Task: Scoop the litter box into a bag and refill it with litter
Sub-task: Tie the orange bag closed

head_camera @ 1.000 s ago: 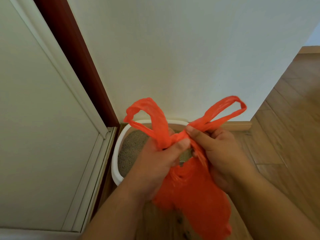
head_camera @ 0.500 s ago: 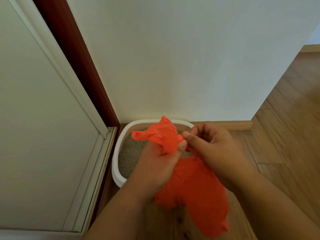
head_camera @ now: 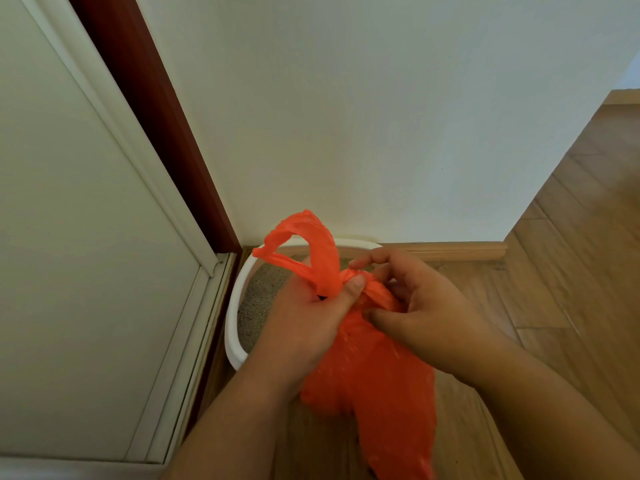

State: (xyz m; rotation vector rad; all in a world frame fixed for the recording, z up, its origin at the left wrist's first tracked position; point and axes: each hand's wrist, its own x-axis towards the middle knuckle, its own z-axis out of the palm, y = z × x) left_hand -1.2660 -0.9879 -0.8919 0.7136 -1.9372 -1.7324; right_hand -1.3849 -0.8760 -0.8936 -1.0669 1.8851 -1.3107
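**Tying Off the Waste Bag**

The litter box [head_camera: 235, 306] sits at centre frame against the wall, grey litter visible inside. The orange bag [head_camera: 374, 386] hangs in front of it, lower centre. The left hand [head_camera: 308, 327] pinches the gathered neck below one handle loop [head_camera: 311, 247]. The right hand [head_camera: 419, 313] curls around the twisted plastic beside it, hands nearly touching. Keep the neck clamped; draw the knot snug, without tearing the thin film.

1. A plain white wall [head_camera: 381, 116] is seen from 11 to 1 o'clock.
2. A dark red-brown door frame [head_camera: 149, 109] is set against it at 10 o'clock.
3. A pale panelled door [head_camera: 69, 220] is seen at 9 o'clock.
4. Wooden plank flooring [head_camera: 571, 254] is laid at 3 o'clock, edged by a wooden skirting board [head_camera: 450, 250].
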